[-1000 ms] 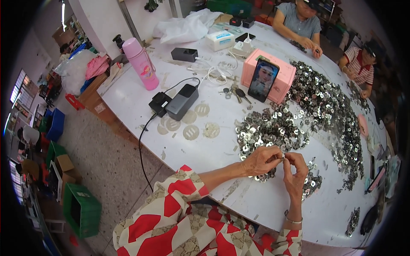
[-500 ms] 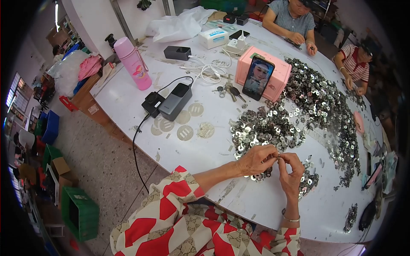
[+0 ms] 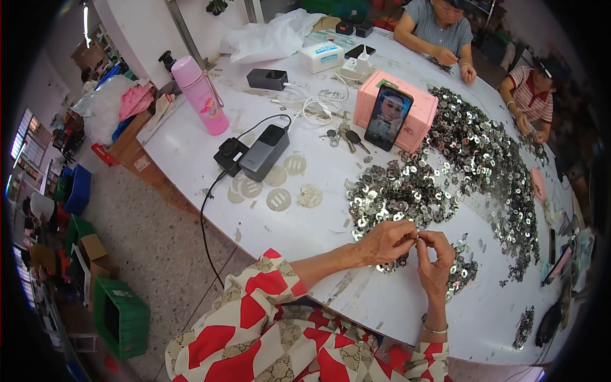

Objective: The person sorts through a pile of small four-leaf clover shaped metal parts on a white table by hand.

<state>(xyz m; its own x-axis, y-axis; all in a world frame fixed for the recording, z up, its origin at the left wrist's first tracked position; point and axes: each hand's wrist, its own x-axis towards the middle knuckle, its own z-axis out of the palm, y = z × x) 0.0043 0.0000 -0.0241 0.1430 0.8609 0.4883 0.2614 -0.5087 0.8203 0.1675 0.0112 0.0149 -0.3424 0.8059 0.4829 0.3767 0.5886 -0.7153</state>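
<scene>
My left hand and my right hand meet fingertip to fingertip above the near edge of the white table. Between the pinched fingers sits a small shiny metal piece, too small to make out well. Right behind my hands lies a big heap of silvery metal ring pieces that stretches toward the far right. A smaller cluster of the same pieces lies just right of my right hand.
A pink box props up a phone. A black power bank, charger and cable, round paper discs, keys and a pink bottle stand to the left. Two other people work at the far side.
My hands stay pinched together in the same spot. The view has shifted slightly; nothing on the table has moved.
</scene>
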